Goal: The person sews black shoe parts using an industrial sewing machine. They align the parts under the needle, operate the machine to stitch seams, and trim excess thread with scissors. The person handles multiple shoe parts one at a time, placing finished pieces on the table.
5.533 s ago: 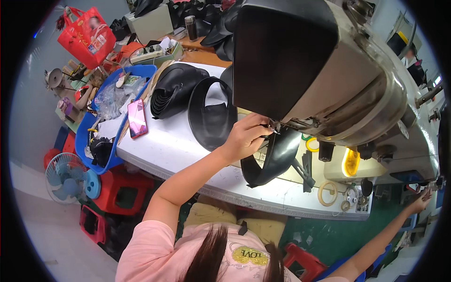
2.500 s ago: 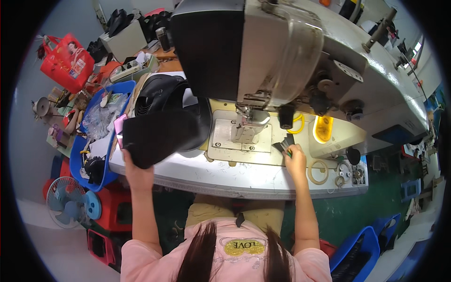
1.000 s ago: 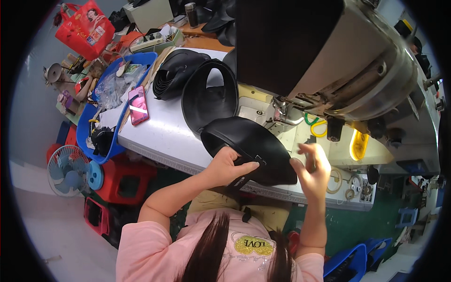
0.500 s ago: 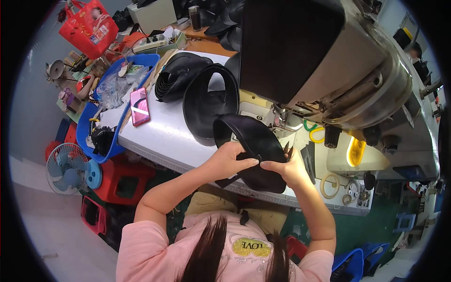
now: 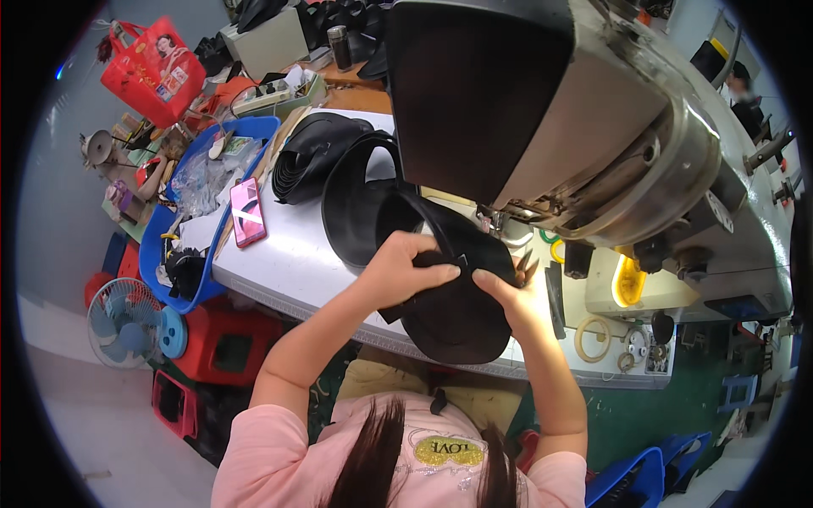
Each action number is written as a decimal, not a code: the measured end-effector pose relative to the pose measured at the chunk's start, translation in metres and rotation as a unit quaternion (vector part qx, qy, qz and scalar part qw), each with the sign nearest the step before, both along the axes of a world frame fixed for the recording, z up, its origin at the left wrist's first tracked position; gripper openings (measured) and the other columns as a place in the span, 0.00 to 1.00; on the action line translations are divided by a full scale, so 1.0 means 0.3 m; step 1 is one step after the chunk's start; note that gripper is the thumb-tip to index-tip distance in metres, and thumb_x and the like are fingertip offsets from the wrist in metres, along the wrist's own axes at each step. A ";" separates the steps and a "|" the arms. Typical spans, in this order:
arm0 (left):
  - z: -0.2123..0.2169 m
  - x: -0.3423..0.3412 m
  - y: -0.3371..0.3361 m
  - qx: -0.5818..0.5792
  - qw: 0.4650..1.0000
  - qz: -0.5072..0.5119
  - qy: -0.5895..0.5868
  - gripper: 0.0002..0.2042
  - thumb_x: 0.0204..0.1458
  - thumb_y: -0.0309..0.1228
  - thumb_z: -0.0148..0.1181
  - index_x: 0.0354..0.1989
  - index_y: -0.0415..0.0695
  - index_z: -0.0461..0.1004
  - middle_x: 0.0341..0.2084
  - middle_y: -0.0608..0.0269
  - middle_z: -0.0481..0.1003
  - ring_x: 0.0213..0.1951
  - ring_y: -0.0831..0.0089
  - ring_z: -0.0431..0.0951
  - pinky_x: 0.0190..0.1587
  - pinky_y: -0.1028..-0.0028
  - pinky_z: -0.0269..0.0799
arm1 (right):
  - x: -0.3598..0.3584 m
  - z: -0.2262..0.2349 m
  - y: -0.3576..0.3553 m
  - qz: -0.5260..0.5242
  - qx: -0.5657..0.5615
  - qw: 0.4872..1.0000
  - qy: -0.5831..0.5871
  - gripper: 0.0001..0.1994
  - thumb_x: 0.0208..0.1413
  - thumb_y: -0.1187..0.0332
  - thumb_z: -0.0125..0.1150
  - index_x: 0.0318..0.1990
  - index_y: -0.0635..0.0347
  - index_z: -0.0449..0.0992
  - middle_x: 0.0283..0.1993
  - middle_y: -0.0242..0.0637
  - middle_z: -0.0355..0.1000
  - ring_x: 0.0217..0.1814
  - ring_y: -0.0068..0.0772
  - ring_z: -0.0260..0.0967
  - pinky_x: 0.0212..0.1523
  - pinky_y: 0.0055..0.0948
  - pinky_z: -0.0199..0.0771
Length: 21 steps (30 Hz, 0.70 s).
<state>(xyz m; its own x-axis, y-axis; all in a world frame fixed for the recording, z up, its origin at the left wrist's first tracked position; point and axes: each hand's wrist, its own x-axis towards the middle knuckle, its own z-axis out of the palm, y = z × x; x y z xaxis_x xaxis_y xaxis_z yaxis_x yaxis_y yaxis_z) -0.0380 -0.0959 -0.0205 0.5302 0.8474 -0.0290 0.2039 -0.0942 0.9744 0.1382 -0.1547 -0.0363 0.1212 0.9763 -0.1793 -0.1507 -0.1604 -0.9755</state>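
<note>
A curved black leather-like piece (image 5: 457,330) is held between my two hands over the table's front edge, below the sewing machine head. My left hand (image 5: 400,273) is closed on its left part, thumb pressed on top beside a seam or join. From the right, my right hand (image 5: 511,298) pinches the same piece, its thumb close to the left one. Dark pointed thread snips (image 5: 525,264) stick out from my right hand's fingers. Another curved black piece (image 5: 343,216) stands on the table just beyond my left hand; the held piece partly hides it.
The sewing machine (image 5: 542,127) fills the upper right, close above my hands. Rolled black pieces (image 5: 309,161) and a pink phone (image 5: 248,213) lie on the white table (image 5: 284,267). Left stand a blue basket (image 5: 203,292) and a fan (image 5: 127,326). A yellow tray (image 5: 628,281) is at right.
The held black piece has tilted, its lower part swinging down and toward me. Both hands stay closed on it with thumbs near the join. The whole view has shifted slightly.
</note>
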 end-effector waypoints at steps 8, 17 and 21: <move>-0.098 0.060 -0.050 -0.141 0.974 0.033 -0.173 0.08 0.40 0.26 0.59 0.28 0.35 0.73 0.20 0.67 0.72 0.23 0.84 0.68 0.26 0.84 0.65 | 0.077 -0.033 -0.040 0.023 0.005 0.998 -0.053 0.16 0.43 0.63 0.61 0.38 0.65 0.71 0.33 0.34 0.71 0.35 0.23 0.65 0.38 0.22 0.65; 0.007 0.134 0.178 -0.174 0.978 -0.078 -0.089 0.11 0.37 0.21 0.59 0.32 0.32 0.72 0.28 0.60 0.73 0.33 0.75 0.72 0.39 0.79 0.66 | 0.032 -0.080 0.019 -0.153 0.008 0.981 0.122 0.23 0.41 0.65 0.64 0.44 0.63 0.63 0.38 0.37 0.65 0.38 0.28 0.64 0.38 0.25 0.67; 0.039 0.148 0.256 -0.143 0.983 -0.114 -0.010 0.16 0.35 0.22 0.63 0.37 0.39 0.72 0.32 0.61 0.73 0.39 0.74 0.70 0.44 0.79 0.63 | 0.008 -0.082 0.021 -0.155 0.012 0.963 0.220 0.19 0.45 0.69 0.61 0.43 0.62 0.63 0.38 0.37 0.65 0.38 0.27 0.64 0.37 0.25 0.67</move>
